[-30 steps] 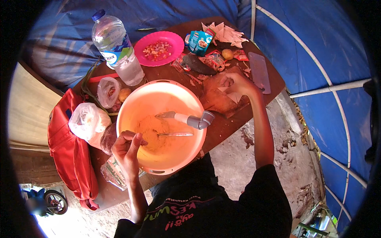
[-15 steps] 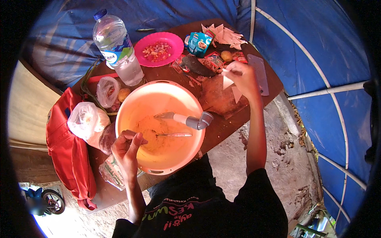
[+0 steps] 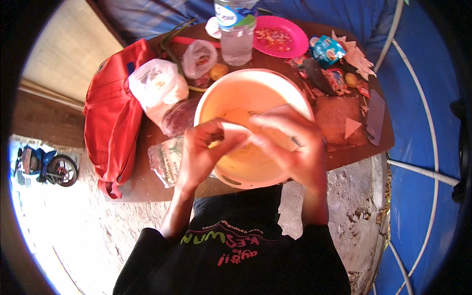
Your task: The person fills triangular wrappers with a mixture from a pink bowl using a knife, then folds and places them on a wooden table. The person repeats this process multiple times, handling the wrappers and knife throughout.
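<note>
Over the large pale orange basin (image 3: 209, 105) both my hands are at a thin pale triangular sheet (image 3: 235, 129). My left hand (image 3: 209, 150) pinches it between thumb and fingers. The thumb of my right hand (image 3: 295, 147) meets the sheet's right end, while the fingers curve above it, slightly blurred. My hands cover much of the basin's inside, so the spoon and the pipe-handled scraper seen earlier are mostly hidden. Another pale triangle (image 3: 352, 128) lies to the right on a reddish-brown board (image 3: 334, 115).
A water bottle (image 3: 237, 44) and a pink plate of chopped pieces (image 3: 290, 37) stand behind the basin. Teal packet (image 3: 328, 50) and pale triangular sheets (image 3: 359, 59) lie back right. Leftward are a red bag (image 3: 115, 113) and plastic bags (image 3: 157, 86).
My right hand has come from the board to the basin with a triangular sheet, leaving one triangle there. My left hand has met it. The view has shifted, so the table sits further right.
</note>
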Tool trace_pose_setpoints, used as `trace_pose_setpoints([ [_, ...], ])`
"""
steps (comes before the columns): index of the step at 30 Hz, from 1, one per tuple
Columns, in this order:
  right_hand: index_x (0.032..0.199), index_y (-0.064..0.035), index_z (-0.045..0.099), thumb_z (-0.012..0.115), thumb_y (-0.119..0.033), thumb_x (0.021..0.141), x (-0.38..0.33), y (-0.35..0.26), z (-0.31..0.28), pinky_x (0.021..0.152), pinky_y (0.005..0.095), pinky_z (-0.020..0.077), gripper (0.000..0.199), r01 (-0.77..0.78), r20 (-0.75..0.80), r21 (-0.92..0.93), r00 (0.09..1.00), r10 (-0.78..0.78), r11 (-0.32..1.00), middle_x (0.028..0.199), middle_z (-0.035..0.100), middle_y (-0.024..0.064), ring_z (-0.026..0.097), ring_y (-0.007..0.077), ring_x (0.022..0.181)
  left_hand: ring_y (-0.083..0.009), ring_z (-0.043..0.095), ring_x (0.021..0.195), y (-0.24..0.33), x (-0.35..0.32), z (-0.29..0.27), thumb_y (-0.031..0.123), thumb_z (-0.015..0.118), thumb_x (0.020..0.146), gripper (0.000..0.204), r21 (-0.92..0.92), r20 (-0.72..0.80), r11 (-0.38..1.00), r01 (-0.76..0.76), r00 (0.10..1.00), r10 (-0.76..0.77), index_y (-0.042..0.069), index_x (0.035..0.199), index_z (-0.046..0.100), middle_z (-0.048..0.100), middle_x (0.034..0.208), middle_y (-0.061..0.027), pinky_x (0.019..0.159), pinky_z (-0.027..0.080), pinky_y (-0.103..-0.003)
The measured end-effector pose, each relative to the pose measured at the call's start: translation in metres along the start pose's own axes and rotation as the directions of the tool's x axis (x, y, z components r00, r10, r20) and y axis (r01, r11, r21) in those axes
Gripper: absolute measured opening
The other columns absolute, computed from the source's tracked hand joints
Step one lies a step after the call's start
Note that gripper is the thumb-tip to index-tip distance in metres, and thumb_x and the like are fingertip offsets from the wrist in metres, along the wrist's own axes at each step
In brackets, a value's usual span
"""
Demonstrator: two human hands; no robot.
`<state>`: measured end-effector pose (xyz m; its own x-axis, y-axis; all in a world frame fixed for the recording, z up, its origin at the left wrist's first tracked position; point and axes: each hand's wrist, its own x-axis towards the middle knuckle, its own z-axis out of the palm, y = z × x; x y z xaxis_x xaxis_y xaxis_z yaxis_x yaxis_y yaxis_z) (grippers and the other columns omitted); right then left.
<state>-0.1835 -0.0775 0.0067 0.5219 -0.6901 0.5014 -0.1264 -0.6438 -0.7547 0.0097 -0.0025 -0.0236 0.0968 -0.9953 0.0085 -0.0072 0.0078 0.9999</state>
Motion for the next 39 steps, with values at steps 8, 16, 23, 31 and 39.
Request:
trace_pose_setpoints([
  [8, 0.106, -0.0019, 0.070, 0.075, -0.009, 0.077, -0.017, 0.022, -0.025, 0.084, 0.0406, 0.0498, 0.031, -0.113, 0.138, -0.772, 0.931, 0.338, 0.625, 0.103, 0.069, 0.0130, 0.063, 0.0313, 0.101, -0.0099, 0.069, 0.083, -0.018, 0.001, -0.032, 0.012, 0.066, 0.095, 0.019, -0.119, -0.403, 0.990, -0.070, 0.915, 0.016, -0.005, 0.101, 0.072, 0.075, 0.092, -0.0093, 0.080, 0.051, -0.024],
  [16, 0.108, 0.0025, 0.070, 0.072, -0.008, 0.082, -0.013, -0.001, -0.029, 0.077, 0.0395, 0.0531, 0.028, -0.271, 0.088, -0.521, 0.926, 0.367, 0.809, 0.099, 0.071, 0.0175, 0.070, 0.0334, 0.086, -0.0066, 0.061, 0.102, -0.033, 0.015, -0.010, 0.022, 0.055, 0.104, 0.032, -0.333, -0.408, 0.916, -0.223, 0.910, 0.074, -0.004, 0.118, 0.068, 0.071, 0.109, -0.0066, 0.089, 0.049, -0.023],
  [23, 0.108, 0.0005, 0.072, 0.061, -0.011, 0.092, -0.005, 0.000, -0.008, 0.081, 0.0363, 0.0538, 0.022, -0.235, 0.376, -0.463, 0.821, 0.429, 0.855, 0.100, 0.073, 0.0182, 0.071, 0.0330, 0.092, -0.0038, 0.057, 0.083, -0.041, 0.015, -0.009, 0.024, 0.050, 0.106, 0.029, 0.073, -0.516, 0.987, -0.146, 0.841, 0.163, -0.001, 0.112, 0.063, 0.066, 0.096, -0.0013, 0.072, 0.047, -0.019],
  [31, 0.112, 0.0033, 0.070, 0.060, -0.011, 0.095, -0.012, 0.001, 0.006, 0.082, 0.0334, 0.0537, 0.024, -0.372, 0.457, -0.269, 0.762, 0.458, 0.888, 0.105, 0.073, 0.0174, 0.072, 0.0259, 0.095, -0.0047, 0.056, 0.085, -0.040, 0.018, 0.004, 0.023, 0.048, 0.107, 0.029, -0.223, -0.507, 0.953, -0.207, 0.859, 0.068, -0.002, 0.112, 0.062, 0.065, 0.095, -0.0017, 0.075, 0.046, -0.021],
  [39, 0.115, 0.0016, 0.070, 0.060, -0.014, 0.097, -0.023, -0.001, 0.009, 0.073, 0.0302, 0.0544, 0.026, -0.613, 0.495, -0.076, 0.661, 0.564, 0.786, 0.105, 0.074, 0.0148, 0.070, 0.0187, 0.081, -0.0044, 0.057, 0.084, -0.046, 0.019, 0.001, 0.021, 0.047, 0.107, 0.028, -0.151, -0.520, 0.964, -0.221, 0.847, 0.113, -0.002, 0.114, 0.061, 0.066, 0.095, -0.0027, 0.074, 0.047, -0.021],
])
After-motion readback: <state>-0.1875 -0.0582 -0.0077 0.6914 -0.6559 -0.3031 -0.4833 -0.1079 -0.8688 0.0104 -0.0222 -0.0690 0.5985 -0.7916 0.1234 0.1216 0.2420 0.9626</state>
